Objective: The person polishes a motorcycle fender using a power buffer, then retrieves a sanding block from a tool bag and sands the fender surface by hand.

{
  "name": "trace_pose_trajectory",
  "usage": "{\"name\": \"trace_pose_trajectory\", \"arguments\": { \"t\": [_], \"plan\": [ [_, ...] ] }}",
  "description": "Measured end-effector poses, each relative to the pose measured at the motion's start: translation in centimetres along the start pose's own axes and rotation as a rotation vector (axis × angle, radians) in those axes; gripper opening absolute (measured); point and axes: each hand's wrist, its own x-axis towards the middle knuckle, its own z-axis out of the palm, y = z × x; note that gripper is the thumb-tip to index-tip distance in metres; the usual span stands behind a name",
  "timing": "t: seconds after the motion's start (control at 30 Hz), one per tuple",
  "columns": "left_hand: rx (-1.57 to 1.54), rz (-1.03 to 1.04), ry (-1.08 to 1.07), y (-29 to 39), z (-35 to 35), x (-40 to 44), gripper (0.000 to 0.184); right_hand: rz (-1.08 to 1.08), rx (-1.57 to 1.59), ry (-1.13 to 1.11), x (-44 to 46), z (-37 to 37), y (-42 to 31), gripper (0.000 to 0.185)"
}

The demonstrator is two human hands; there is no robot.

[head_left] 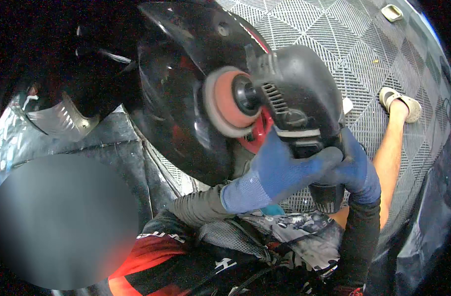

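Observation:
A black power polisher (307,84) is gripped in both my gloved hands, its round orange foam pad (229,98) facing left. The pad's pale rim is smeared by motion. My left hand (277,170), in a blue knit glove with dark coated fingers, is closed around the polisher's body below its vents. On the right side of the handle, my right hand (356,165) is closed too, its fingers partly hidden. Right by the pad stands a glossy black curved panel (181,118); whether the two touch I cannot tell. Behind the pad shows a red part (260,130).
Grey slatted tiles (363,44) cover the floor. A bare leg in a beige clog (408,106) stretches out at right, and another pale clog (392,13) lies farther off. Dark sheeting (77,153) lies at left. A blurred round patch covers the lower left.

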Motion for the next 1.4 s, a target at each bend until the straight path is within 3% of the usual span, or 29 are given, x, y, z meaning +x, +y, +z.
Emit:
{"name": "trace_pose_trajectory", "arguments": {
  "t": [0.07,0.2,0.27,0.4,0.5,0.6,0.8,0.9,1.07,1.2,1.4],
  "plan": [
    [-0.175,-0.056,0.016,0.7,0.0,-0.2,0.049,-0.034,0.023,-0.066,0.4,-0.1,-0.2,0.08],
    [-0.193,-0.089,0.029,2.3,-0.1,-0.4,0.05,-0.088,0.257,-0.15,1.2,0.5,-1.0,0.081],
    [-0.188,0.019,0.058,2.5,0.1,-0.2,0.053,-0.022,0.18,-0.132,1.2,0.1,-1.2,0.081],
    [-0.151,-0.035,0.048,2.6,0.2,-0.2,0.053,0.052,0.183,-0.162,1.2,-0.1,-2.0,0.081],
    [-0.191,0.025,0.06,2.5,0.6,-0.3,0.043,0.073,0.17,-0.199,1.1,-0.1,-2.3,0.08],
    [-0.083,-0.009,0.062,3.3,0.3,-0.4,0.045,-0.01,0.26,-0.148,1.1,0.3,-2.2,0.078],
    [-0.264,-0.057,0.063,2.0,0.1,-0.4,0.052,0.024,0.296,-0.189,1.0,0.6,-1.5,0.08],
    [-0.11,-0.022,0.028,0.7,-0.6,-0.2,0.054,-0.003,0.011,-0.034,0.5,0.5,0.2,0.08],
    [0.001,-0.031,0.005,-0.4,-1.1,0.1,0.054,-0.038,0.185,0.028,0.4,1.3,1.9,0.079],
    [-0.057,-0.022,-0.017,-0.6,-0.8,0.4,0.052,-0.013,0.096,0.014,0.3,0.6,2.7,0.081],
    [0.01,-0.115,-0.052,-0.6,-0.9,0.9,0.051,-0.002,0.219,-0.003,0.4,0.5,3.3,0.08]
  ]
}}
